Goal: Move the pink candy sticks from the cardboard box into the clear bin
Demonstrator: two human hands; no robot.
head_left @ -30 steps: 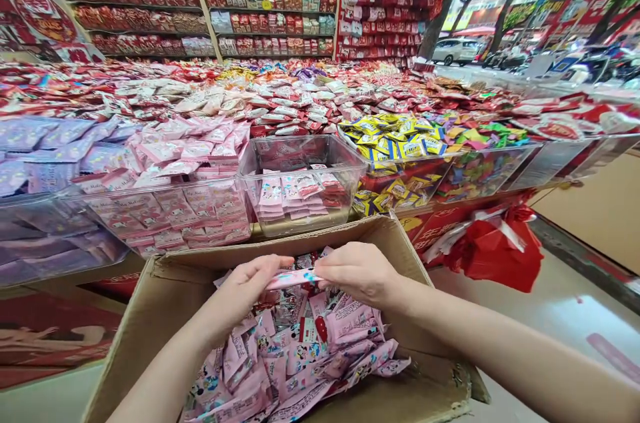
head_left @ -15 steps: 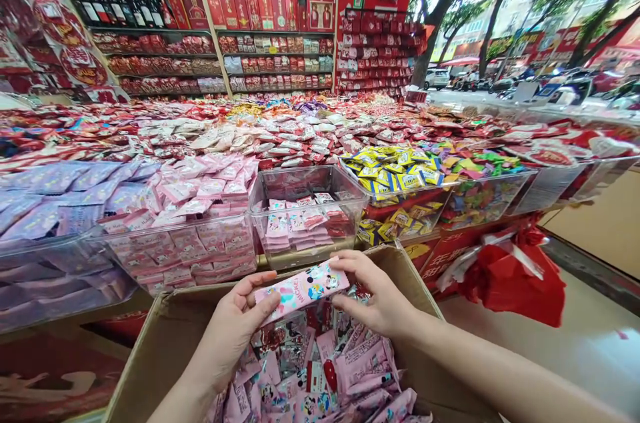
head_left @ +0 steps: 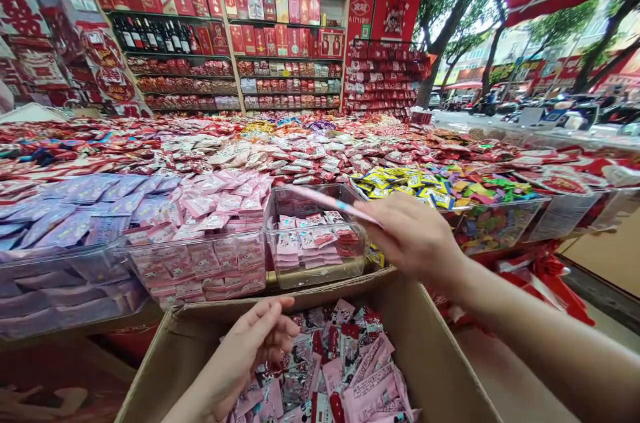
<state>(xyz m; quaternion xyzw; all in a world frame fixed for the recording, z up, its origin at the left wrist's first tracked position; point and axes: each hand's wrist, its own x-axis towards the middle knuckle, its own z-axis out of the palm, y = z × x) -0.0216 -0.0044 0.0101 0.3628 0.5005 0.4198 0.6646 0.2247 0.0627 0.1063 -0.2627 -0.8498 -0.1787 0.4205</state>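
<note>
My right hand (head_left: 410, 236) is closed on one end of a pink packet (head_left: 327, 201), which points left above a clear plastic bin (head_left: 313, 273). Stacks of small pink packets (head_left: 305, 243) lie inside that bin. Over the left part of a cardboard box (head_left: 440, 343), my left hand (head_left: 257, 343) is held with its fingers curled loosely and apart, nothing in it. Many loose pink and red packets (head_left: 330, 369) fill the bottom of the box.
Left of the bin stand bins of pink (head_left: 200, 256) and purple packets (head_left: 75, 276). Yellow packets (head_left: 400, 183) and colourful sweets (head_left: 490, 216) are to the right. Red bags (head_left: 545, 283) hang at lower right. Shelves (head_left: 235, 43) stand behind.
My left hand has let go of the pink packet and is lower. My right hand has carried the packet up and forward, out over the clear bin. The view has tilted up.
</note>
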